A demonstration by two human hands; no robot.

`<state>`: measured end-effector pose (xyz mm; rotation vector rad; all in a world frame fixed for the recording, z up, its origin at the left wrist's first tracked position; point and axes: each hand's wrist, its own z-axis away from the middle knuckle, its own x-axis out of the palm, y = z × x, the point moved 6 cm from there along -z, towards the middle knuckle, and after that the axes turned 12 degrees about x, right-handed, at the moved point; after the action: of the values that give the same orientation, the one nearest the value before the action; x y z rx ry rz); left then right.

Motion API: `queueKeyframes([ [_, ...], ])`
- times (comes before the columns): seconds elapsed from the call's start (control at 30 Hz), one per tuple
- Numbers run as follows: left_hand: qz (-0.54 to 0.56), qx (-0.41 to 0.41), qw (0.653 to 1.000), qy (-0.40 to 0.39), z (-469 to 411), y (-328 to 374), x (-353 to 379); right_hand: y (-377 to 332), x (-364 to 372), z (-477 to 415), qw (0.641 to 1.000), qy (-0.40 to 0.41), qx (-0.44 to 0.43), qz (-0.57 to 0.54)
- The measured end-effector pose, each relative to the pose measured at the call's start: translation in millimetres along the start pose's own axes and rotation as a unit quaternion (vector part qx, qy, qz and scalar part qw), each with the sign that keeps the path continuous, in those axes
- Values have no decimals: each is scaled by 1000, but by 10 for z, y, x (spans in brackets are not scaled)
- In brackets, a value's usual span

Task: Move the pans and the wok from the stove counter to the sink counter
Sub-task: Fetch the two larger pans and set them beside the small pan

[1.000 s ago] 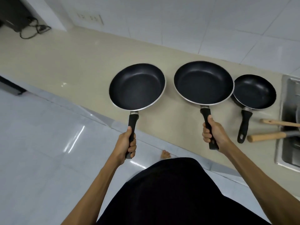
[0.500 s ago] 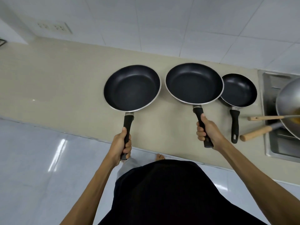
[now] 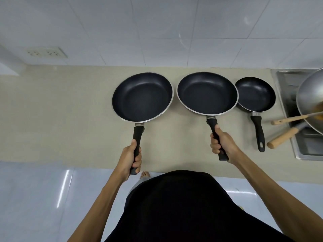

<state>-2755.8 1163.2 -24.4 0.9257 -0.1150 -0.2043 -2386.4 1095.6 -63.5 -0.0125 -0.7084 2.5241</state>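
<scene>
ok so quick update from my end: over the last second the view has swung right along the counter (image 3: 52, 110) and squared up. The cable stuff at the far left is gone from sight, the wall socket (image 3: 45, 53) is now top left, and the sink (image 3: 286, 88) with the wok (image 3: 309, 102) sitting in it has slid into frame on the right. So I read that as arriving at the sink counter

Left hand (image 3: 130, 158) is wrapped tight round the handle of the left pan (image 3: 142, 96), right hand (image 3: 222, 145) fisted the same way round the handle of the middle pan (image 3: 207, 93), thumbs laid along the top. Both pans are over the beige top, side by side. Can't honestly tell if they're resting on it or a hair above

The small pan (image 3: 255, 94) is already parked just right of the middle one, whose rim overlaps its edge, nobody holding it. Two wooden handles (image 3: 281, 137) stick out over the sink edge beside it

My guess: these two are the last ones, just set down and let go, minding that rim overlap
</scene>
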Motion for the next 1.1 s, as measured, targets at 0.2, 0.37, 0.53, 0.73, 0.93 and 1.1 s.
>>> queueKeyframes([
  [0.2, -5, -8, 1000, -7, -174, 99, -32, 47, 89, -118, 1000, 21, 2, 21],
  [0.37, -1, -15, 1000, -16, -273, 125, -32, 100, 226, -226, 998, 43, -13, 48],
  [0.53, -13, -13, 1000, -22, -396, 153, -114, 149, 324, -333, 992, 95, -43, 66],
  [0.73, -25, -17, 999, -21, -601, 177, -203, 147, 305, -405, 989, 115, -48, 77],
  [0.93, -33, -14, 999, -23, -785, 239, -203, 142, 264, -437, 988, 125, -45, 85],
  [1.1, -45, -10, 999, -25, -917, 264, -208, 132, 277, -433, 987, 134, -35, 79],
])
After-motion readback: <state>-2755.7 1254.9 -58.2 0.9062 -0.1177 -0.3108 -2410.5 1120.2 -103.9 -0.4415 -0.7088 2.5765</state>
